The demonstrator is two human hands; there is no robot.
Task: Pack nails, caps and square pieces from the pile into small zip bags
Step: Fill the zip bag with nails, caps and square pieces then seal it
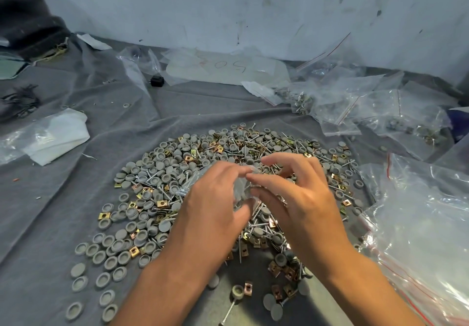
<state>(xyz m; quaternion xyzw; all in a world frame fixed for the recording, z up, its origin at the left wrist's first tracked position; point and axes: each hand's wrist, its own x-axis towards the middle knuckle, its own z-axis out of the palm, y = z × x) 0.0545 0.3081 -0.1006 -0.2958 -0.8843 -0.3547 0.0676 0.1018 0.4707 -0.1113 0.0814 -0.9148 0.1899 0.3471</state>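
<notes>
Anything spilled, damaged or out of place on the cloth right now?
Nothing looks damaged. A few strays lie apart from the pile: one nail with a cap on it near the bottom edge, a lone cap far left on the cloth, and a small black block among the bags by the wall.

Grey caps (162, 166), silver nails (229, 309) and brass-gold square pieces (162, 203) make up the pile (228, 148) on a plain grey cloth (50, 211). Right of the pile, clear bags (418, 211) carry thin red seal lines. Behind the pile, a translucent bag (223, 69) bears handwritten red and dark digits beside a small black block (157, 81). Left of the pile lies white plastic (58, 135).
</notes>
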